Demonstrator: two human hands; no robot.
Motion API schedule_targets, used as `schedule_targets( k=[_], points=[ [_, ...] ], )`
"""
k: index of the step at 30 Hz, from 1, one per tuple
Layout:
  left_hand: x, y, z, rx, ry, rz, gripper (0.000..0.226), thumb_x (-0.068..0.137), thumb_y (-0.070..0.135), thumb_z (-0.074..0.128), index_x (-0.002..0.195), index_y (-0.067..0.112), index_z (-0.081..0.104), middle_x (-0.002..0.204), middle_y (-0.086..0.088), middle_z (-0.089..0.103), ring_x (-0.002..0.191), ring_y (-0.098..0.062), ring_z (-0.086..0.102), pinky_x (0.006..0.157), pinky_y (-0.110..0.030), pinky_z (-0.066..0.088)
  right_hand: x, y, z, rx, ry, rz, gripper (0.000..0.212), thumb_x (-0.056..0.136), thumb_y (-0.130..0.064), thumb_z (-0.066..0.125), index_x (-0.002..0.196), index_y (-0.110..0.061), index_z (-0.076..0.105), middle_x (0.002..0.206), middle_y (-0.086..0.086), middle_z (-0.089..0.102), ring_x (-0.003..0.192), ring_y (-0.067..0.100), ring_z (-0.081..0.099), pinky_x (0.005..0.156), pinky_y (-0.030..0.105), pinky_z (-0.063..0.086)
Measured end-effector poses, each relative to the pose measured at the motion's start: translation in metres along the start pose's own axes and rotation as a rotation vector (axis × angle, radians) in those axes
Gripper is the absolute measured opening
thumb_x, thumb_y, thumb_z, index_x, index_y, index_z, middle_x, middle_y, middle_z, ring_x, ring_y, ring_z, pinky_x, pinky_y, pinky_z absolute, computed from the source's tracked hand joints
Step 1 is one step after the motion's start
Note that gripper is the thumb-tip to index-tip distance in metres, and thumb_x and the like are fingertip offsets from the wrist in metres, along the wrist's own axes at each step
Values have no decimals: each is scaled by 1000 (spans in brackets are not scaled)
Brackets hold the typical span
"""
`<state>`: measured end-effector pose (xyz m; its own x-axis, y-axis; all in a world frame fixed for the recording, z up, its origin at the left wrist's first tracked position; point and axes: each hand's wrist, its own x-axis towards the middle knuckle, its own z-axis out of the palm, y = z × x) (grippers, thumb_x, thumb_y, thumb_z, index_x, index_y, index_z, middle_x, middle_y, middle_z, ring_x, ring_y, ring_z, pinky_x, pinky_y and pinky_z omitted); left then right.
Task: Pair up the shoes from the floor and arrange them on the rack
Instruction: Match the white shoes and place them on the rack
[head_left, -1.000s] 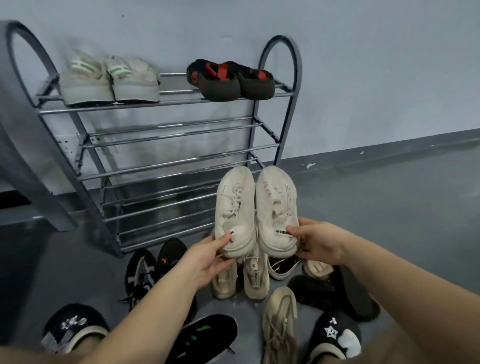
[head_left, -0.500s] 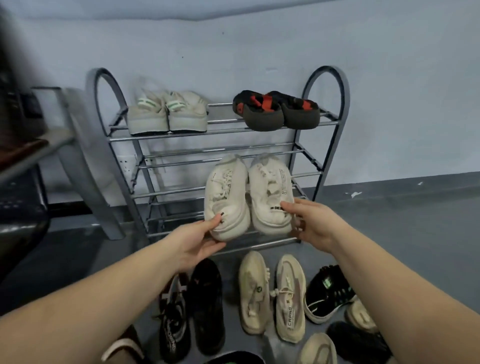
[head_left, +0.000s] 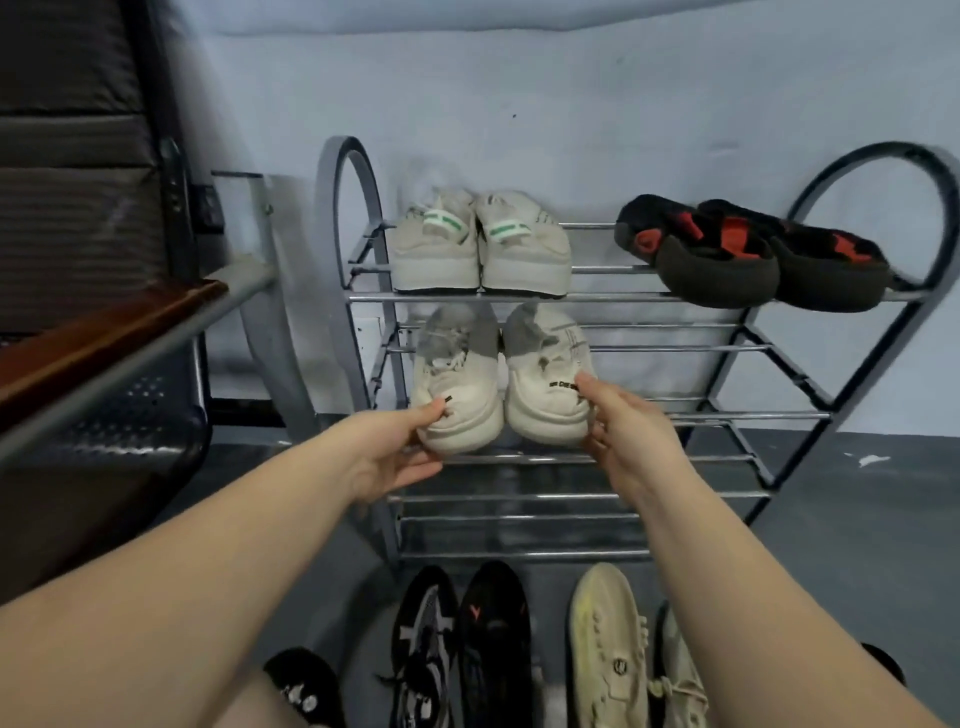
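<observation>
A pair of cream sneakers is at the left of the metal shoe rack's (head_left: 597, 298) second shelf, toes pointing in. My left hand (head_left: 397, 452) grips the heel of the left cream sneaker (head_left: 460, 387). My right hand (head_left: 621, 436) grips the heel of the right cream sneaker (head_left: 548, 384). On the top shelf sit a beige pair with green stripes (head_left: 478, 244) and a black-and-red pair (head_left: 748, 257). More shoes lie on the floor below: black sneakers (head_left: 462, 644) and cream lace-ups (head_left: 610, 654).
A dark metal bench with a wooden armrest (head_left: 104, 332) stands to the left of the rack. The wall is right behind the rack. The right part of the second shelf and the lower shelves (head_left: 571, 499) hold nothing. Grey floor stretches to the right.
Both hands have carried the cream pair up from the floor pile and forward to the left of the second shelf. The view has shifted to bring the rack closer.
</observation>
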<state>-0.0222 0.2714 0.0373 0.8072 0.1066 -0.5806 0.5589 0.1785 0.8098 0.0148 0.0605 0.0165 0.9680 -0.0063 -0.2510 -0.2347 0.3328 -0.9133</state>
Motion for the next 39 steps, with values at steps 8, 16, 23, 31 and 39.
schedule_targets(
  k=[8,16,23,31,39],
  points=[
    [50,15,-11,6,41,40,31,89,29,61,113,10,59,93,-5,65,71,-15,62,45,-18,54,66,27,16,-127,58,-70,41,85,-26,68,118,-2,63,76,-4,66,58,1,59,52,16,44],
    [81,20,-12,44,105,124,34,92,23,58,123,9,53,81,-1,61,66,-13,57,65,-26,54,91,38,28,-406,125,-147,44,86,-32,67,120,-4,64,102,7,72,92,17,68,87,36,56],
    [84,18,-14,148,100,98,42,94,28,54,129,7,48,81,-6,59,65,-16,58,73,-31,52,79,22,34,-843,87,-224,36,94,-40,53,105,-12,71,100,9,72,93,21,63,86,31,48],
    [66,21,-15,811,191,206,56,93,52,42,134,13,45,119,-15,60,94,-32,65,84,-36,54,69,30,24,-1066,-54,-215,60,96,-52,34,138,-12,47,144,10,47,134,28,40,112,41,30],
    [31,15,21,1504,387,565,78,90,60,38,149,13,15,156,-14,16,142,-33,18,116,-42,20,23,31,-11,-1518,-24,-327,76,92,-58,39,152,-21,13,159,10,14,147,27,10,120,42,11]
  ],
)
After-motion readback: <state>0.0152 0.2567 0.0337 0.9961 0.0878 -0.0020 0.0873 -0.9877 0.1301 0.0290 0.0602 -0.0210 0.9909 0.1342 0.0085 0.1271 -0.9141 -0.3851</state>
